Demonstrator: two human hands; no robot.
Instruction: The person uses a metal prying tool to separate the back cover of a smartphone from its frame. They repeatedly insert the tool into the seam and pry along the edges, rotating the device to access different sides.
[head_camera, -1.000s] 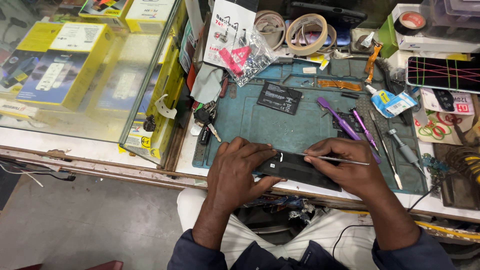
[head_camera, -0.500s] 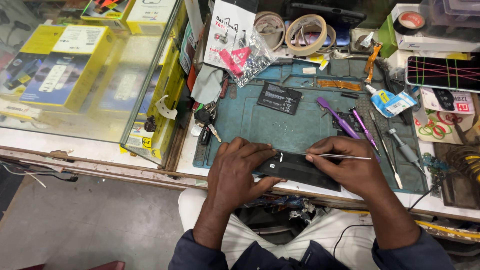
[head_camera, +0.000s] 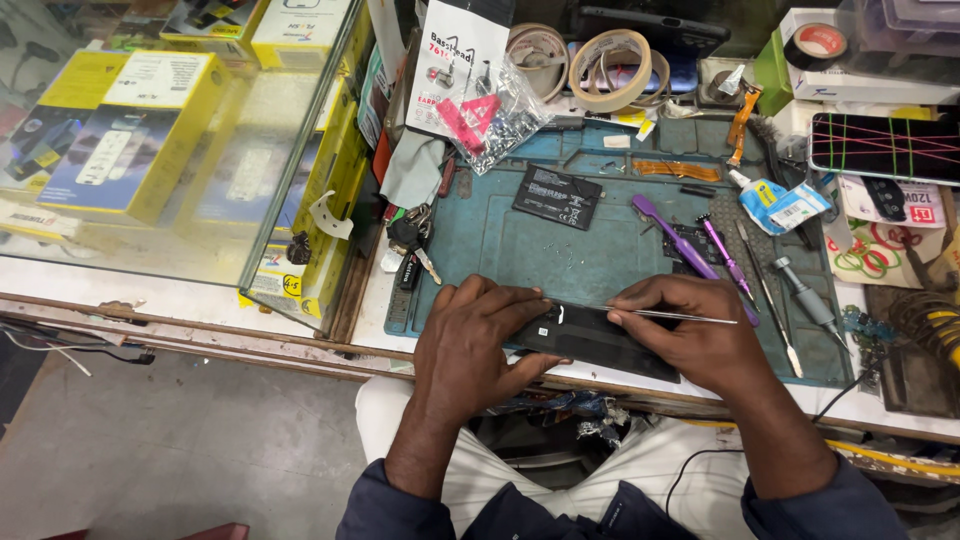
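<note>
The dark phone (head_camera: 590, 340) lies flat at the near edge of the teal mat (head_camera: 600, 250), approx. at 6 o'clock on it. The left hand (head_camera: 470, 345) presses on its left end, fingers spread & curled over it. The right hand (head_camera: 690, 335) pinches thin metal tweezers (head_camera: 690, 317), tips pointing to 9 o'clock over the phone. A black battery (head_camera: 558, 196) lies at 12 o'clock, purple tools (head_camera: 700, 250) at 2 o'clock, tape rolls (head_camera: 600, 65) further back on the table (head_camera: 380, 310).

Yellow-and-blue rectangular cardboard boxes (head_camera: 120, 130) lie stacked under the glass at the counter's left end. A white card-backed blister pack (head_camera: 455, 65) leans at the back edge, and a dark phone screen crossed by coloured lines (head_camera: 885, 148) lies near the right back corner beside a white-lidded green box (head_camera: 860, 85).
</note>
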